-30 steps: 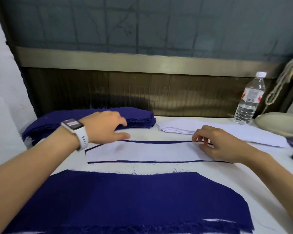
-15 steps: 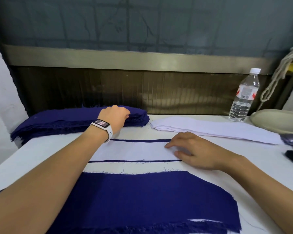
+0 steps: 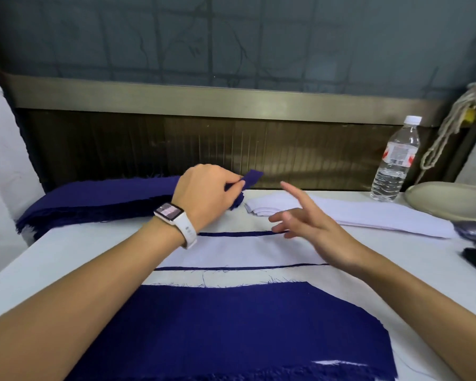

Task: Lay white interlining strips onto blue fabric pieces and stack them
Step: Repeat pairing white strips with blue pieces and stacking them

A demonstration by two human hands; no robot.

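Blue fabric stack (image 3: 94, 199) sits far left on the table (image 3: 66, 257), its top piece (image 3: 252, 178) lifted at one end. White interlining stack (image 3: 355, 213) lies far right. In the centre, one white strip (image 3: 231, 251) lies flat on blue. A big blue piece (image 3: 231, 331) spans the near edge.

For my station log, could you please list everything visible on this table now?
table: one, white, under everything
blue fabric stack: one, dark blue, far left
lifted blue piece: one, blue, above stack's end
interlining stack: one, white, far centre-right
interlining strip: one, white, centre, on blue piece
near blue fabric: one, dark blue, front
water bottle: one, clear, far right
dish: one, beige, right of bottle
watch: one, white band, left wrist
left hand: one, fingers pinch the lifted piece
right hand: one, fingers spread, above the strip
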